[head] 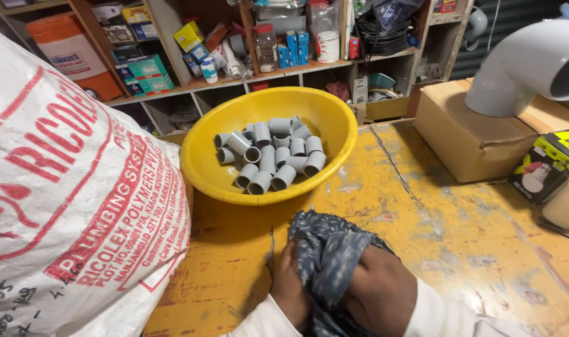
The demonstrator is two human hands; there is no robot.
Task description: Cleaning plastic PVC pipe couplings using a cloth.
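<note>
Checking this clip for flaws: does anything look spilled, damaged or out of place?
Nothing is spilled: the grey pipe couplings all lie heaped inside the yellow basin. The yellow tabletop is badly worn, with scratched, patchy paint. Both the left hand and right hand grip a blue patterned cloth.

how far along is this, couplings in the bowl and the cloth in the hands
Done, by the look of it: a heap of short grey pipe couplings already lies in the yellow bowl. In hand: the left hand and right hand both grip a dark blue patterned cloth over the worn yellow table. Left: cannot tell; the white sack hides its contents.
</note>
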